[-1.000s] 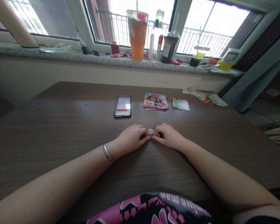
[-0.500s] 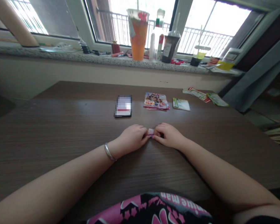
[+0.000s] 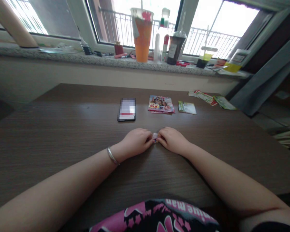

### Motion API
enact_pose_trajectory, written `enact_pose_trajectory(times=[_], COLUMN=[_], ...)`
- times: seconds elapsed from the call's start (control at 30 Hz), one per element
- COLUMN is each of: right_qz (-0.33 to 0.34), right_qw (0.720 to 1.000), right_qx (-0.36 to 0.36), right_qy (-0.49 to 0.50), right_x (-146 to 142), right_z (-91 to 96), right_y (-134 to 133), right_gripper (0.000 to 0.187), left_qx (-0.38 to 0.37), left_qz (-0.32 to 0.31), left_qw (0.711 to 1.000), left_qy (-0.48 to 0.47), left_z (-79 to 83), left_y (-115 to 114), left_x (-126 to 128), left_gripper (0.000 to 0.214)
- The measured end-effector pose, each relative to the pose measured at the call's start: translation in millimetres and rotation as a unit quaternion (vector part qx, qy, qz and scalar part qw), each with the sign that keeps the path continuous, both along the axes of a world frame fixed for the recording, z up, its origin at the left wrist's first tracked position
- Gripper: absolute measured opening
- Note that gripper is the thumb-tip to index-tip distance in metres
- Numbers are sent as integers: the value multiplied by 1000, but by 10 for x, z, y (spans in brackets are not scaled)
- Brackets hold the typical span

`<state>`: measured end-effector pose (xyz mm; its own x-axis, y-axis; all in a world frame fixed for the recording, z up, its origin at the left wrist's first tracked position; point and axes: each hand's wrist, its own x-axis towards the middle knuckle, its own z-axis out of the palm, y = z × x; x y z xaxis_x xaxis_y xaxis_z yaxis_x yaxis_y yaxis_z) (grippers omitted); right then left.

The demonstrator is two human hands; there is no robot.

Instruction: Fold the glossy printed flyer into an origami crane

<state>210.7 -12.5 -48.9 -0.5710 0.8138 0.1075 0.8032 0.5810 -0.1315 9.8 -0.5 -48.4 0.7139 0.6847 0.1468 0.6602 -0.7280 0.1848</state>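
Between my two hands is a small folded piece of printed paper (image 3: 155, 136), whitish with pink and dark marks. My left hand (image 3: 138, 140), below a silver bangle, is closed on its left end. Gripping the right end is my right hand (image 3: 172, 139), thumb and fingers pinched together. Both hands rest low over the brown table (image 3: 62, 135), and most of the paper is covered by the fingers. Just beyond them lie a stack of colourful printed leaflets (image 3: 161, 104) and a phone-like device (image 3: 127, 110) whose screen is blurred.
Right of the stack lies a small green and white leaflet (image 3: 187, 107). Farther right are more folded leaflets (image 3: 206, 97). On the windowsill (image 3: 106, 61) stand an orange drink cup (image 3: 143, 37), a dark cup (image 3: 176, 48), bottles and small items.
My right hand has come slightly closer to my left, and its fingers have closed in more around the paper. The view has shifted a little; the table items stay put.
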Motion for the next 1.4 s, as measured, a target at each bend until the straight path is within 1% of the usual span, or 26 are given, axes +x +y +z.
enact_pose_trajectory(times=[0.1,0.33,0.67,0.87,0.97,1.07,1.23,1.4], right_qz=[-13,-17,-23,-28,-33,-42,-29,-24], right_qw=[1000,1000,999,999,999,998,994,990], right_qx=[-5,-13,-20,-26,-23,-22,-49,-62], right_qy=[-4,6,15,13,21,50,98,123], right_x=[-14,-24,-54,-62,-57,-39,17,63], right_z=[4,24,33,30,28,5,-35,-27], right_y=[12,15,31,31,22,19,41,35], right_gripper=[20,21,20,17,15,11,9,3], left_qx=[-8,-9,-5,9,19,12,9,-29], left_qz=[13,16,46,53,46,25,5,10], left_qw=[1000,1000,998,998,998,999,1000,999], left_qy=[2,1,36,46,41,27,1,-21], left_z=[-6,-1,110,90,71,47,19,33], left_y=[8,5,-64,-72,-61,-39,-18,-15], left_x=[15,21,63,68,61,48,22,-12], left_gripper=[30,30,23,23,24,21,18,10])
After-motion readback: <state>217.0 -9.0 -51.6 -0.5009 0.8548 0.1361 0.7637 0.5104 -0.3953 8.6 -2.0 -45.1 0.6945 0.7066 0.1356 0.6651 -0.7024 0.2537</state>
